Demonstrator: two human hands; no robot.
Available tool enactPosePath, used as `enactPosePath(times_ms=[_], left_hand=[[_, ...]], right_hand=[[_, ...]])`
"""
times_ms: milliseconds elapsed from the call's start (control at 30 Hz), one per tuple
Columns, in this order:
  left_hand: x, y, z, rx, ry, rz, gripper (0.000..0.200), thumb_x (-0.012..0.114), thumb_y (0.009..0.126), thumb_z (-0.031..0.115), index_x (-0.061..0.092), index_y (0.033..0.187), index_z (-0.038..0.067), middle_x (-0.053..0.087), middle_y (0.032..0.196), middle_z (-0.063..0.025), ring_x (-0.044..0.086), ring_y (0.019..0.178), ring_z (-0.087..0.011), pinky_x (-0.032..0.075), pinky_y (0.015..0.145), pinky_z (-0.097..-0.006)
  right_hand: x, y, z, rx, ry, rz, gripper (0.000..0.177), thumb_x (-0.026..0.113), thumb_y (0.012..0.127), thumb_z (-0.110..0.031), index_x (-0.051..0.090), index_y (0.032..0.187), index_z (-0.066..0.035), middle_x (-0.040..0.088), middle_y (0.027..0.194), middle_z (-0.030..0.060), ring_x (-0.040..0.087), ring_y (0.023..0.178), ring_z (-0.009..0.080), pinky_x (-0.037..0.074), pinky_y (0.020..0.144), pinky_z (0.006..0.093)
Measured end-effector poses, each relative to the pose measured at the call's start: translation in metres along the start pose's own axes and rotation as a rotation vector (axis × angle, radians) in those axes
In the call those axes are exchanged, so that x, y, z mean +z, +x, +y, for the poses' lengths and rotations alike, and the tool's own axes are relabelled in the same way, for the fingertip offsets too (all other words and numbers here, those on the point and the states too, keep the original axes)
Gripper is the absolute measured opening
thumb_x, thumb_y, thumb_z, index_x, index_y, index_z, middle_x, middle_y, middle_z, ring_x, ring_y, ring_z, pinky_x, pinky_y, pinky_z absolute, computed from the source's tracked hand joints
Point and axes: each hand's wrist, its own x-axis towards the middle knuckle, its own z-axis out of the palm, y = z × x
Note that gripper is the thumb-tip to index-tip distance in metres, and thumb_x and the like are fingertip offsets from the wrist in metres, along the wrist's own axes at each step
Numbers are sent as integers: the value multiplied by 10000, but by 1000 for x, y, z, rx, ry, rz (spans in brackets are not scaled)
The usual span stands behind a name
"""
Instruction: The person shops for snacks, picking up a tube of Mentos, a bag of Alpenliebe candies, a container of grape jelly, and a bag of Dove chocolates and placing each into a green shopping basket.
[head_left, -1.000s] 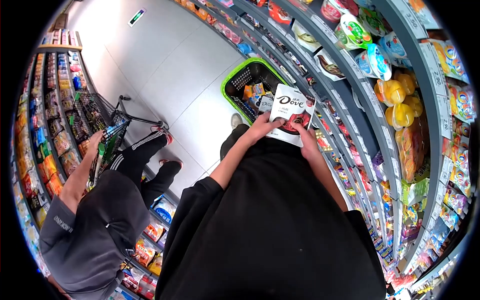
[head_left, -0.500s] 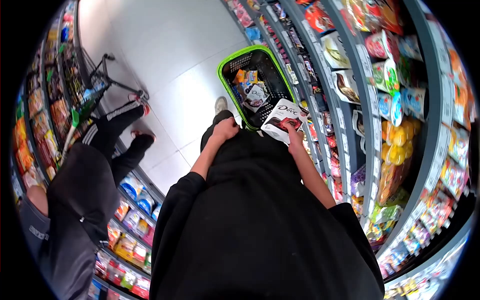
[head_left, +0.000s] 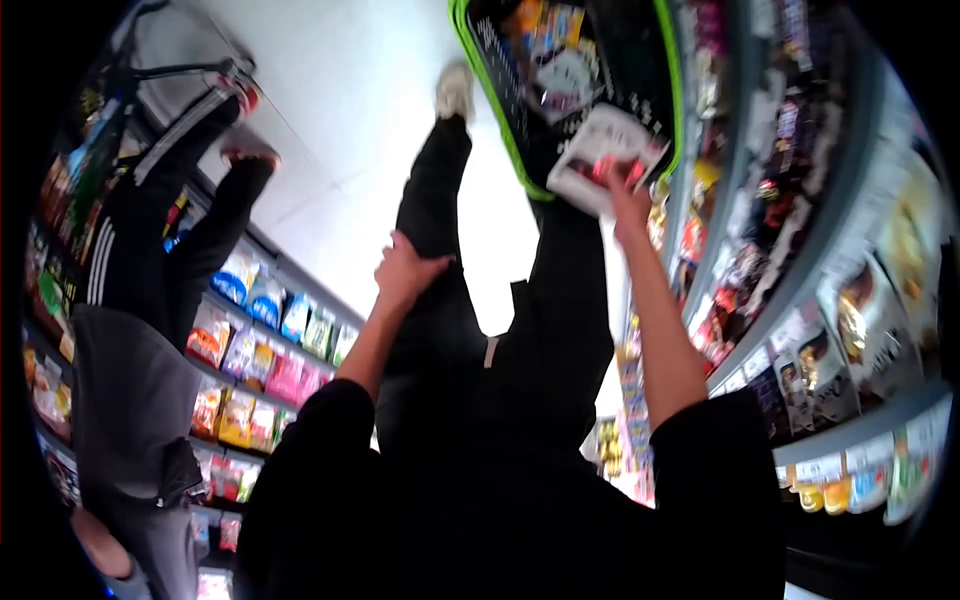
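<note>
My right hand (head_left: 628, 200) grips a white Dove chocolate bag (head_left: 592, 150) by its lower right side. The bag, blurred by motion, is tilted over the near end of a black shopping basket (head_left: 508, 135) with a bright green rim. Inside the basket lie an orange and yellow snack pack (head_left: 545, 22) and a whitish pack (head_left: 566, 78). My left hand (head_left: 406, 272) rests on my left trouser leg (head_left: 425, 210) near the knee, thumb spread from the fingers, holding nothing.
Shelves of packaged sweets (head_left: 790, 200) rise close on my right. At left another person in dark clothes (head_left: 140, 370) stands by a cart (head_left: 180, 70), with shelves of bagged snacks (head_left: 265, 300) alongside. Pale floor (head_left: 330, 150) runs between.
My view has shifted, and the basket now appears higher and larger. My left hand now lies on the leg with the thumb spread. The Dove bag stays in my right hand.
</note>
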Motion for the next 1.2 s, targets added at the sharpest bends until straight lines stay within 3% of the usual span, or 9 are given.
enactPosePath(times_ms=[100, 267, 467, 667, 700, 767, 867, 1067, 1200], left_hand=[[19, 42, 28, -182, 8, 120, 774, 781, 627, 435, 397, 1128, -13, 563, 1027, -261, 608, 917, -399, 509, 794, -444], [41, 80, 36, -116, 153, 308, 766, 803, 588, 363, 385, 1107, -14, 490, 1051, -221, 575, 922, -390, 494, 781, -464], [44, 96, 43, -104, 273, 278, 771, 802, 570, 352, 381, 1117, 7, 465, 1037, -208, 568, 902, -398, 497, 751, -465], [41, 100, 57, -52, 336, 279, 766, 782, 566, 356, 370, 1106, 3, 450, 1028, -210, 542, 914, -405, 479, 773, -481], [39, 101, 60, -61, 330, 268, 757, 768, 570, 362, 367, 1101, 2, 447, 1021, -209, 533, 926, -405, 471, 781, -483], [34, 101, 66, -52, 339, 277, 750, 767, 568, 359, 366, 1093, 4, 446, 1013, -211, 532, 923, -407, 471, 775, -484], [27, 101, 75, -55, 348, 296, 742, 765, 567, 360, 363, 1081, 7, 443, 1002, -212, 533, 915, -409, 470, 765, -486], [23, 98, 80, -7, 368, 330, 742, 763, 566, 367, 362, 1074, 5, 442, 988, -211, 544, 869, -406, 474, 735, -487], [27, 99, 79, 38, 395, 378, 756, 771, 561, 375, 364, 1076, 1, 449, 982, -208, 549, 860, -398, 484, 718, -476]], right_hand=[[41, 75, 13, -54, 171, -12, 432, 759, 765, -186, 590, 1127, -22, 618, 1068, 39, 574, 918, 138, 471, 803, 291], [109, 226, 109, -66, 72, -21, 369, 802, 713, -201, 650, 1005, -34, 656, 969, 46, 607, 851, 142, 495, 765, 293], [175, 378, 206, 21, -137, -540, 610, 851, 605, -272, 605, 1085, 14, 652, 1025, 100, 643, 882, 186, 525, 753, 342], [204, 416, 201, 51, -708, -387, 864, 889, 488, -358, 550, 1164, 59, 627, 1108, 170, 623, 999, 227, 526, 817, 343], [210, 399, 195, 26, -645, -152, 1000, 888, 486, -363, 439, 1264, 75, 573, 1192, 184, 587, 1059, 224, 522, 825, 339], [199, 353, 141, 23, -651, -366, 1049, 876, 532, -338, 332, 1327, 78, 522, 1248, 181, 564, 1070, 217, 509, 848, 348], [186, 362, 177, 5, -328, -453, 741, 814, 672, -271, 477, 1288, -32, 585, 1181, 129, 572, 1054, 216, 480, 888, 361], [168, 332, 179, 177, -262, -112, 629, 819, 629, -323, 607, 1163, -69, 644, 1103, 114, 612, 1008, 238, 483, 869, 357], [165, 318, 181, 140, -408, -39, 307, 632, 725, -87, 639, 1021, -9, 670, 889, 131, 669, 715, 236, 551, 586, 332]])
